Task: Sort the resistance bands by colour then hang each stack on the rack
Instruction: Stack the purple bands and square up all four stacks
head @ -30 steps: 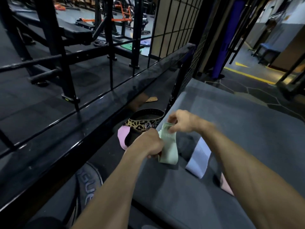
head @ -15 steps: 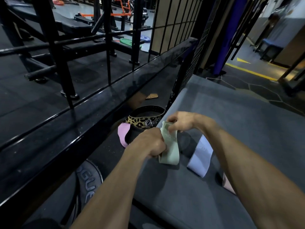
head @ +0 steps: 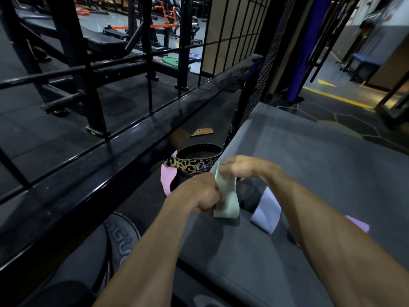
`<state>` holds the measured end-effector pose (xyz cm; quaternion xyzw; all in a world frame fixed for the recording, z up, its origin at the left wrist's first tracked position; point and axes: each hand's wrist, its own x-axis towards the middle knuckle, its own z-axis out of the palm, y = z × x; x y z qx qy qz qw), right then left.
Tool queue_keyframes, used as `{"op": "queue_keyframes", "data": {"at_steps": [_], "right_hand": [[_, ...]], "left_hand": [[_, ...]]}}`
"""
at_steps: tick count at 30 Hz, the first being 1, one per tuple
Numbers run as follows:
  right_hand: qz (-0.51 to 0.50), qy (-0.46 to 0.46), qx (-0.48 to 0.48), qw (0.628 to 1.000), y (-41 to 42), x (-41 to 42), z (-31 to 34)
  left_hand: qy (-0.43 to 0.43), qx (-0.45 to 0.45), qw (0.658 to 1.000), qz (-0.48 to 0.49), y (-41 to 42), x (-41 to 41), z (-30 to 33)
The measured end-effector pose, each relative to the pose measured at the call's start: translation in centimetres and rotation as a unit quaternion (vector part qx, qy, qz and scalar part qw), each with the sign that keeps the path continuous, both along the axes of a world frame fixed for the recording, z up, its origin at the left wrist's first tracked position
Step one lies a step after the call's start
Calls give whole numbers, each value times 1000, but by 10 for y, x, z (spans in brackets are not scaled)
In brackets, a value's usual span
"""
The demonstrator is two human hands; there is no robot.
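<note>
A pale green resistance band (head: pixel 228 199) hangs folded between both hands over the grey padded platform (head: pixel 332 173). My left hand (head: pixel 197 194) grips its lower left edge in a fist. My right hand (head: pixel 241 168) pinches its top end. A lavender band (head: pixel 266 212) lies flat on the platform just right of the green one. One pink band (head: pixel 167 180) drapes off the platform's left edge, and another pink band (head: pixel 359 223) shows behind my right forearm, partly hidden.
A leopard-print lifting belt (head: pixel 192 161) stands coiled just beyond my hands. A thick black rail (head: pixel 110 156) of the rack runs diagonally on the left, with upright bars behind. A black weight plate (head: pixel 120 240) leans below it.
Both hands keep hold of the green band and have barely moved; the view has shifted slightly.
</note>
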<state>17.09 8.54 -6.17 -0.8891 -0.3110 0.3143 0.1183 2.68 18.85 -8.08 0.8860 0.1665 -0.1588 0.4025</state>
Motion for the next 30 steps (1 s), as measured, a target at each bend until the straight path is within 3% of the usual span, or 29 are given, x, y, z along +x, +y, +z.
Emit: {"op": "queue_keyframes", "data": {"at_steps": [4, 11, 17, 30], "right_hand": [[-83, 35, 51, 995, -10, 4, 5], [-202, 85, 123, 968, -27, 18, 12], [-164, 29, 74, 983, -28, 24, -6], [-184, 65, 106, 975, -37, 20, -4]], "left_hand": [[-53, -6, 999, -9, 0, -3, 3], [-88, 122, 989, 11, -19, 1, 11], [-93, 212, 971, 65, -26, 11, 3], [-84, 289, 954, -11, -27, 10, 14]]}}
